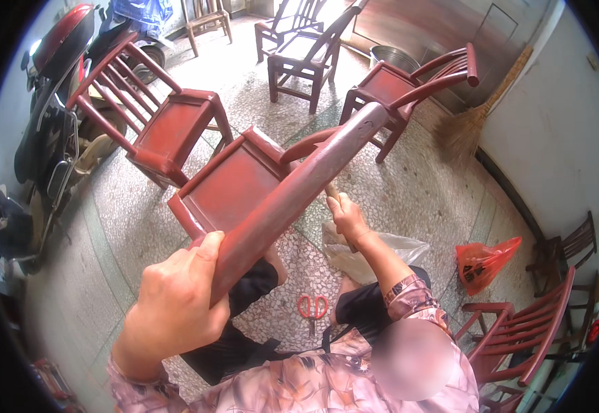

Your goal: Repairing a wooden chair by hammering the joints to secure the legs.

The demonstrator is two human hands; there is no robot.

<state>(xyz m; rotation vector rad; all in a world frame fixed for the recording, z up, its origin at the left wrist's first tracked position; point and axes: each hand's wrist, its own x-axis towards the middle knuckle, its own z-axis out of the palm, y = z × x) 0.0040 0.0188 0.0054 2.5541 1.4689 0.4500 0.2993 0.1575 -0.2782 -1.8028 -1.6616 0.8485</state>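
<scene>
A dark red wooden chair (227, 186) is directly in front of me, its back toward me and its thick top rail slanting up to the right. My left hand (175, 303) is wrapped round the near end of that rail. Beyond the rail, to the right, my right hand (349, 219) is closed round a thin, light wooden handle (331, 191). The rail hides that handle's far end, so I cannot tell its kind. Scissors (312, 307) with red handles lie on the floor between my feet. A clear plastic bag (382, 256) lies below my right forearm.
Another red chair (179, 127) stands at left, one (389, 86) at back right, and more chairs (306, 62) farther back. A scooter (51, 131) lines the left wall. At right are a red plastic bag (487, 265), a slatted chair (520, 337) and a straw broom (468, 127).
</scene>
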